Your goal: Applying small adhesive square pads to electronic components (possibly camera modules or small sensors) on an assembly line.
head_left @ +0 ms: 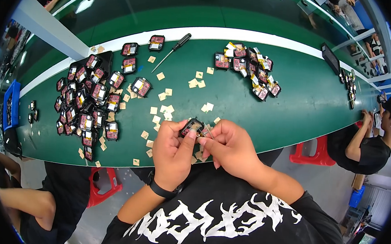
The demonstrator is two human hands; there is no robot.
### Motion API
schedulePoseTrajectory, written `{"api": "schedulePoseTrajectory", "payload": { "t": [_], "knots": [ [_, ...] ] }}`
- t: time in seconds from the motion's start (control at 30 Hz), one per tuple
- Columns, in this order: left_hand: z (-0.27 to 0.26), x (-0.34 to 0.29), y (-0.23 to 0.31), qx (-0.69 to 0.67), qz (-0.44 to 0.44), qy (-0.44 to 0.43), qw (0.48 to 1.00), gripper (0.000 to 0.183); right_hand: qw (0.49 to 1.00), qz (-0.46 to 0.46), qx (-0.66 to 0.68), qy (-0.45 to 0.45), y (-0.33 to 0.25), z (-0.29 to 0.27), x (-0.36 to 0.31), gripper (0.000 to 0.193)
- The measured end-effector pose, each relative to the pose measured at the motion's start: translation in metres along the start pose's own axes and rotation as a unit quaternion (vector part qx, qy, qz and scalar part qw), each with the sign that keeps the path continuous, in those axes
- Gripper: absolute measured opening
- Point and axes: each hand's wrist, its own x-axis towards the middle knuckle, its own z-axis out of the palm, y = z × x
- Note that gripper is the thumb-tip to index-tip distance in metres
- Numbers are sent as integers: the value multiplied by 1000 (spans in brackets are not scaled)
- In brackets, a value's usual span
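Observation:
My left hand (173, 154) is closed around a small black device housing (192, 126) with a circuit board inside, held just above the near side of the green table. Close against its right edge, my right hand (232, 148) pinches a thin metallic tool (209, 132); its exact kind is too small to tell. Fingers partly cover both the housing and the tool. Small pale square pieces (168, 115) lie scattered around my hands. To the left is a big heap of similar black housings (86, 121) with red boards.
A black-handled screwdriver (181, 41) lies toward the far edge. Another cluster of housings (240, 64), with white and yellow parts, sits at far right of my hands. A blue bin (11, 104) stands at the left end. A seated person (361, 145) works on the right, near a red stool (313, 153).

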Motion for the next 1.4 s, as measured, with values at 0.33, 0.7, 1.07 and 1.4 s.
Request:
{"api": "schedulePoseTrajectory", "payload": {
  "t": [0.33, 0.7, 1.07, 1.4],
  "knots": [
    [3, 4, 10, -48, -52, -1, 997, 23, 971, -207, -98, 70, 19, -6, 5, 20],
    [5, 0, 1, -25, -18, 1, 1000, 19, 995, -90, -29, 28, -8, -10, 5, 9],
    [2, 1, 5, 17, -50, -21, 998, 15, 931, -252, -253, 83, -3, -3, 7, 17],
    [-4, 2, -2, 21, -37, -68, 997, 19, 930, -274, -239, 50, -7, -6, 17, 14]
  ]
}}
